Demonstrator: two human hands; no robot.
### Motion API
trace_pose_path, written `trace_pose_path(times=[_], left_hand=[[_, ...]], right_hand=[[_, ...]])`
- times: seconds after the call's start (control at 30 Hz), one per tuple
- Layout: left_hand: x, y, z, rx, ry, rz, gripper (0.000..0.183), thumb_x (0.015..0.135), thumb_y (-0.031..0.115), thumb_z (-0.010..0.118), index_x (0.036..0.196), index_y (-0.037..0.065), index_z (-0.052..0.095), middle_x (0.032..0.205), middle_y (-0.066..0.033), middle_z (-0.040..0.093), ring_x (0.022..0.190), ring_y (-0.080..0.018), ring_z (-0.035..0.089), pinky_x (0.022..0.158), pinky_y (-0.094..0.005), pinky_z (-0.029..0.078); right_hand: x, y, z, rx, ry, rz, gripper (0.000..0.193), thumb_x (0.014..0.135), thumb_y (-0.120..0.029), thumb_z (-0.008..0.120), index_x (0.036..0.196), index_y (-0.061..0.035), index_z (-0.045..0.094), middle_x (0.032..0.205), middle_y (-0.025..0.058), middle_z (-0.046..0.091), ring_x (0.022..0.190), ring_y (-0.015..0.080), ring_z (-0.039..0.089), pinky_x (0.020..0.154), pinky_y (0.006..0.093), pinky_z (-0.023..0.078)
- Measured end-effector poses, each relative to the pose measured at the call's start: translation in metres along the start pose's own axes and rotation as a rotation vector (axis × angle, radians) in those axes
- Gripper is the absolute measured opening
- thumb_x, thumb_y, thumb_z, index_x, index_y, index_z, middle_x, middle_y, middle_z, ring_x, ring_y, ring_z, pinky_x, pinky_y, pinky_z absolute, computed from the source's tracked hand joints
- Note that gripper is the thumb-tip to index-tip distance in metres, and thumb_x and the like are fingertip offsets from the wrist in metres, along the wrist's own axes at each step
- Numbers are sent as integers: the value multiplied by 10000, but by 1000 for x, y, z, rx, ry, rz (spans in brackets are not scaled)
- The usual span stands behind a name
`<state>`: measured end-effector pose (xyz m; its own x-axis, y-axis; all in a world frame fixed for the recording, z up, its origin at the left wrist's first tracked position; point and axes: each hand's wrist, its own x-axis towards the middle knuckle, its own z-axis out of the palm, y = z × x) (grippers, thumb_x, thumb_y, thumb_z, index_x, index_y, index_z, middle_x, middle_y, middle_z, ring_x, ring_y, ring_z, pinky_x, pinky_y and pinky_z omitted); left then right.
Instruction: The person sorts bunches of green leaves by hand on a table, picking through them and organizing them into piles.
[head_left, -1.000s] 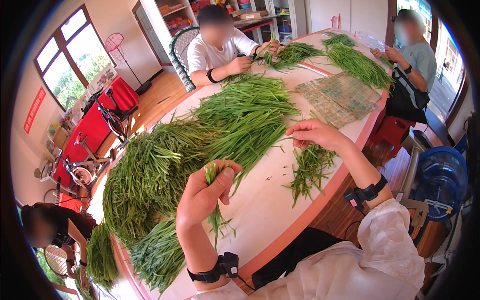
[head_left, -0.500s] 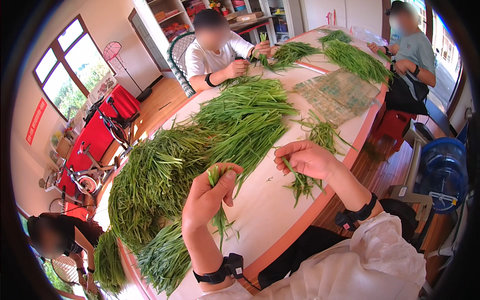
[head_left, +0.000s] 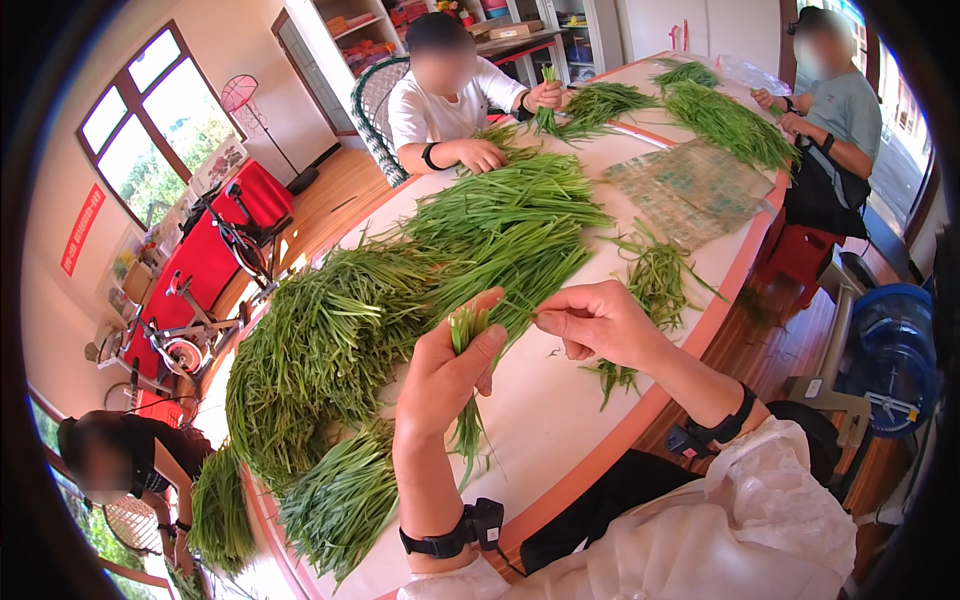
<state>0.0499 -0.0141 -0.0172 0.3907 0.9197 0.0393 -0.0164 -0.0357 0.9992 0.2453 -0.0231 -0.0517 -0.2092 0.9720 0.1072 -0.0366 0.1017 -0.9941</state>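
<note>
My left hand [head_left: 445,375] is closed around a small bunch of green chives [head_left: 468,425], pale cut ends up and leaves hanging below the palm. Beside it, my right hand [head_left: 598,325] pinches thumb and fingertips together near the bunch's top; whatever sits in that pinch is too small to make out. Under and beyond my hands lies a big heap of chives [head_left: 320,340], with a brighter, straighter pile [head_left: 510,220] next to it. To the right of my right hand are loose trimmed leaves [head_left: 655,280], and a few more scraps [head_left: 612,378] lie below that wrist.
The long white table [head_left: 560,430] has an orange edge. A patterned cloth [head_left: 690,190] lies farther along, near another chive pile [head_left: 730,125]. Across sits a person in white [head_left: 440,110] holding chives; others are at the far right and lower left. A blue water bottle [head_left: 890,350] stands right.
My right hand has come left toward the bunch, and the green leaf it held no longer shows. The person across has lowered one hand onto the pile. The view has shifted slightly.
</note>
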Motion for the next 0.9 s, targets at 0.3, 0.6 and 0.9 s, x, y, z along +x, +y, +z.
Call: trace_pose_path(times=[0.3,0.6,0.9], left_hand=[[5,-3,2,-59,99,57,254,901,237,512,909,-10,571,570,8,451,468,-80,395,433,-226,349],[-4,7,-27,-253,308,223,226,913,192,473,933,-6,580,887,-95,612,788,-188,589,729,-306,477],[-8,14,-21,-374,300,164,213,908,157,467,1022,-6,542,694,-21,464,580,-129,474,513,-271,406]], right_hand=[[1,-1,17,-144,-187,-7,159,853,-143,578,894,7,610,614,9,558,488,57,502,456,202,391],[-3,33,-43,-832,-382,-29,150,769,-183,597,835,-57,643,722,78,603,698,203,570,647,322,442],[21,73,-95,-1180,130,-144,178,766,-120,568,932,-80,619,928,95,563,998,290,444,879,380,385]])
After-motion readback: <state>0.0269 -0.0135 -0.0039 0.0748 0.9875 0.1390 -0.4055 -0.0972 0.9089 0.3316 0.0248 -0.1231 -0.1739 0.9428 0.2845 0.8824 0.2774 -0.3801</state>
